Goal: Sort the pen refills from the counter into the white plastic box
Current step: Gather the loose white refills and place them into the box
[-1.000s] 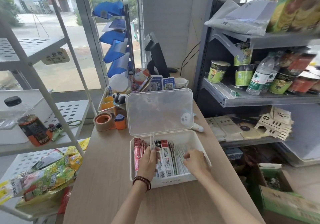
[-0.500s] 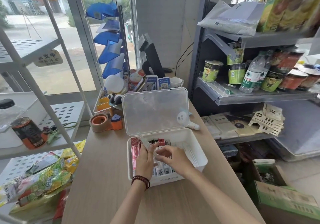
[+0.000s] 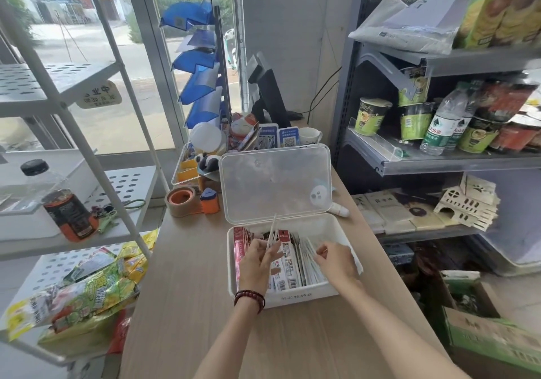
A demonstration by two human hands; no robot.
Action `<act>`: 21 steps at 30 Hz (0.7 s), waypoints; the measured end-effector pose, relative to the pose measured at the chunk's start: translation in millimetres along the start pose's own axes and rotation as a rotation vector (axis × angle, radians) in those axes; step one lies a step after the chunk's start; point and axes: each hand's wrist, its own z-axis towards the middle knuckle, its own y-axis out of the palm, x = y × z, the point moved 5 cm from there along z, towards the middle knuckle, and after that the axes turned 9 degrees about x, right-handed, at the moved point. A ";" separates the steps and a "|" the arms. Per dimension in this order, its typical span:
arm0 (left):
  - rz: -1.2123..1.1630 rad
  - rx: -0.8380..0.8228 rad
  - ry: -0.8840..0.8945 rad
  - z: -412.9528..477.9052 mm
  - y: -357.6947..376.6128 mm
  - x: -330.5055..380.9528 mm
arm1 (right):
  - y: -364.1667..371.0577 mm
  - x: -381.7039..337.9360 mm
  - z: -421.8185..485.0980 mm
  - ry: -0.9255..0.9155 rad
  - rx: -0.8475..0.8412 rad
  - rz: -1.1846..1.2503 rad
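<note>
The white plastic box (image 3: 295,297) sits on the wooden counter with its clear lid (image 3: 275,182) standing open behind it. Packs of pen refills (image 3: 288,264) stand in rows inside. My left hand (image 3: 256,261) is over the box's left half and pinches a few thin loose refills (image 3: 270,233) that point up toward the lid. My right hand (image 3: 336,261) reaches into the right half, its fingertips pinching a thin refill among the white packs (image 3: 311,258).
A tape roll (image 3: 180,200) and an orange dispenser (image 3: 209,201) lie behind-left of the box. A desk organizer (image 3: 190,168) and a black monitor (image 3: 268,91) stand farther back. Grey shelves with cups and bottles (image 3: 439,127) line the right; a white rack with snack bags (image 3: 85,293) stands left.
My right hand moved from beside my left hand back to the right side of the box. My left hand still holds the loose refills, now more upright.
</note>
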 end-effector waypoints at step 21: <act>0.185 0.012 0.122 -3.9 -3.0 -1.4 | -2.6 -48.8 -31.0 -0.234 -0.249 0.445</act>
